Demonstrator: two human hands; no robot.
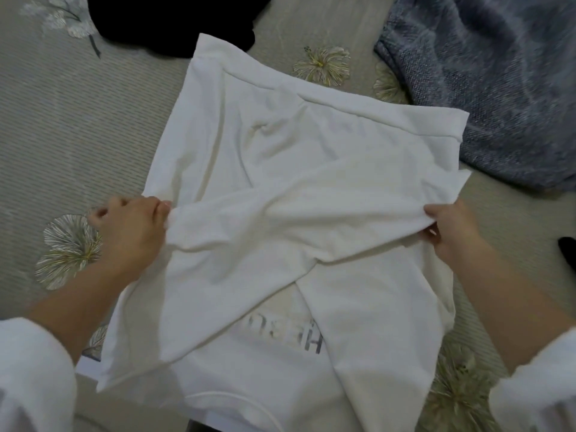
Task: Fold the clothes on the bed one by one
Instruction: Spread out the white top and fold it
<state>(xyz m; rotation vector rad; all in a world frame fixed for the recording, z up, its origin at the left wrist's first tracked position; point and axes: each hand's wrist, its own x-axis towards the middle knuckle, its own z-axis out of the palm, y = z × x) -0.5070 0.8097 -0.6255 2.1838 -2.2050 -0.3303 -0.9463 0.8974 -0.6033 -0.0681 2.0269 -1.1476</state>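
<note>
White cotton T-shirt (280,145) lies spread on the grey-beige ribbed bed sheet with pale flower prints (62,120), and we take it as our marker for everything else. Its hemmed edge is on the far side from us, and a band of its cloth is drawn across its middle from one side to the other. On the shirt's near part we see faint grey lettering (286,338), partly covered by folded cloth, which we cannot read.

Our left hand (131,226) is at the shirt's left edge, fingers curled and gripping the end of that drawn band. Our right hand (448,229) is at the shirt's right edge, pinching the other end of the band with the thumb on top and the fingers beneath. Both forearms are bare, with a white sleeve at each near corner of the view.

Beyond the shirt's far left corner lies a black garment in a loose heap (174,20), its edge just touching or slipping under the shirt – we cannot tell which. To the shirt's far right sits a blue-grey knitted fabric (486,82), bunched, close beside the hemmed corner. Well to the right of the shirt, at the frame's edge, is a small dark object (565,247) – too little of it shows to name
</note>
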